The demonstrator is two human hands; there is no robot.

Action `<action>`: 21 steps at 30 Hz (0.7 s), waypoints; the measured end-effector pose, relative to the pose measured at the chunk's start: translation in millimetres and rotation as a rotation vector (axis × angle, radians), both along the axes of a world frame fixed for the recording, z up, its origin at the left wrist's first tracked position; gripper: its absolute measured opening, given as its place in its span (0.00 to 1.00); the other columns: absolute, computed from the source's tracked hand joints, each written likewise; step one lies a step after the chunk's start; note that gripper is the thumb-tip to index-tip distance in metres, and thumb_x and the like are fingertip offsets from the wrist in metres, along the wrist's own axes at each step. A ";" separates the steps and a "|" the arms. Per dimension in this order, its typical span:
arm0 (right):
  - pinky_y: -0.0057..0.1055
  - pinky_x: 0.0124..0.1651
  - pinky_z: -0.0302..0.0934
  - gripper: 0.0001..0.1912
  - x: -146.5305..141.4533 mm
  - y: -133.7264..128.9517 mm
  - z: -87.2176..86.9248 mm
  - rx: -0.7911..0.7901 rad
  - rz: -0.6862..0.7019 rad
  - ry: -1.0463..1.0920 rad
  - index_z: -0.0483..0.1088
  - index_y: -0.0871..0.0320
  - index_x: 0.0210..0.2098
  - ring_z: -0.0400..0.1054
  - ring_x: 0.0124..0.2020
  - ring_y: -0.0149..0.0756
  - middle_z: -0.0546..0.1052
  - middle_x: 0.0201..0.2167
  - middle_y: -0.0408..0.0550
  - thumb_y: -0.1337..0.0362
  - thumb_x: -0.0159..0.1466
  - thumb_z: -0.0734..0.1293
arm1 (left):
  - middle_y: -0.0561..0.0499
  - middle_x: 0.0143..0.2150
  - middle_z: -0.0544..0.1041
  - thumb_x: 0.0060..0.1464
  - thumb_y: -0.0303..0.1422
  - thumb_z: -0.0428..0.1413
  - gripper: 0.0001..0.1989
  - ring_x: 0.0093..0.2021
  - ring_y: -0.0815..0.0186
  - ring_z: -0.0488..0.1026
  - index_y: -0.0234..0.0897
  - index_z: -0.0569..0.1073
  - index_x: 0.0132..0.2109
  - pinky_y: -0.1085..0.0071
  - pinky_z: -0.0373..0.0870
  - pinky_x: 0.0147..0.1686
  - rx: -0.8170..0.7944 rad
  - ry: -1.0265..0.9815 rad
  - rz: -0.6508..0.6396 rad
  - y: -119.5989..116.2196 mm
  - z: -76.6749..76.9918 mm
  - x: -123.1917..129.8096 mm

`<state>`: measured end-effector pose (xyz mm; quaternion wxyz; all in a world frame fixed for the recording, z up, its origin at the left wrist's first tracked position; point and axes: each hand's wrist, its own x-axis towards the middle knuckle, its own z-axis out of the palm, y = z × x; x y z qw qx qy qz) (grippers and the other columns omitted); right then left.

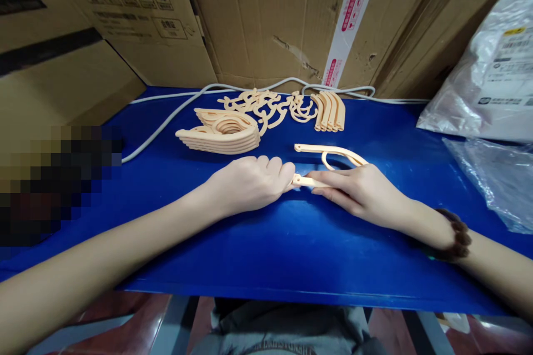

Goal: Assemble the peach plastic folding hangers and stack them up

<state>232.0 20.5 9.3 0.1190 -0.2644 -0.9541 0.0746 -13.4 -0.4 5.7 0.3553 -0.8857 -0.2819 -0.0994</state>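
Near the middle of the blue table, my left hand (256, 184) is closed round one end of a cream plastic piece (310, 182). My right hand (366, 191) pinches the same piece from the right, thumb and fingers pressed on it. What lies inside my left fist is hidden. Just behind my right hand, a curved cream arm (318, 148) with a loop reaches out to the left, partly covered by that hand. Beyond my left hand sits a stack of cream curved plastic pieces (225, 141).
Loose cream hooks (270, 108) and several curved arms (330, 112) lie at the back of the blue table (266, 255). A white cable (166, 119) runs behind them. Cardboard boxes (266, 22) stand behind and left. Plastic bags (483, 77) are at the right.
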 end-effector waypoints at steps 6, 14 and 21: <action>0.28 0.35 0.61 0.18 1.0 2.1 0.3 0.004 0.006 -0.005 0.71 0.56 0.56 0.74 0.32 0.34 0.81 0.38 0.48 0.59 0.73 0.57 | 0.53 0.21 0.64 0.68 0.34 0.46 0.17 0.19 0.66 0.64 0.37 0.63 0.29 0.70 0.50 0.18 0.037 0.005 0.022 -2.9 0.7 2.4; 0.28 0.31 0.58 0.20 1.4 2.2 -3.2 0.090 -0.001 -0.049 0.69 0.57 0.57 0.74 0.30 0.33 0.81 0.37 0.48 0.58 0.74 0.55 | 0.54 0.21 0.66 0.66 0.36 0.47 0.16 0.19 0.66 0.66 0.38 0.64 0.28 0.68 0.52 0.19 -0.019 -0.051 -0.023 1.9 -2.7 3.8; 0.28 0.26 0.52 0.20 0.2 0.2 -4.8 0.285 0.020 -0.077 0.71 0.57 0.55 0.71 0.26 0.30 0.80 0.32 0.46 0.59 0.74 0.53 | 0.53 0.22 0.68 0.63 0.35 0.48 0.14 0.21 0.66 0.68 0.38 0.65 0.29 0.67 0.53 0.20 -0.097 -0.117 -0.060 3.9 -2.4 -0.2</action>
